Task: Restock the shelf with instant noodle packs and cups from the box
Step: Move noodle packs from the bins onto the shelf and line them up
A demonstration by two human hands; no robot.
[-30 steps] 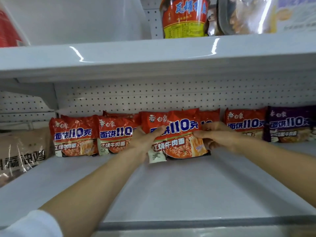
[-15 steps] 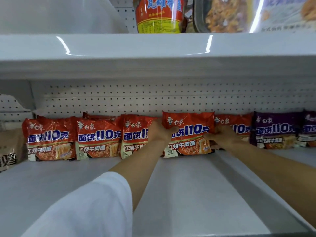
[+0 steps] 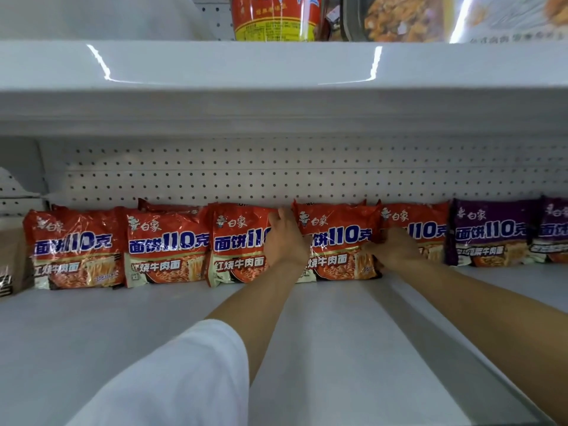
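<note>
A red instant noodle pack (image 3: 338, 238) stands on its edge at the back of the white shelf (image 3: 338, 358), in a row against the pegboard. My left hand (image 3: 285, 241) lies against its left edge with the fingers pointing up. My right hand (image 3: 395, 250) grips its right edge and covers part of the red pack (image 3: 425, 229) beside it. To the left stand three more red packs (image 3: 166, 247). Two purple packs (image 3: 491, 235) end the row on the right. The box is out of view.
The upper shelf (image 3: 276, 87) hangs low over the row and carries a red noodle cup (image 3: 276, 20) and a clear-wrapped food tray (image 3: 399, 16). A brown pack (image 3: 12, 262) sits at the far left. A bare stretch of shelf lies in front of the row.
The red pack has gone from the shelf's middle back into the row against the pegboard, slightly to the right. Both hands went with it, and my head has come closer.
</note>
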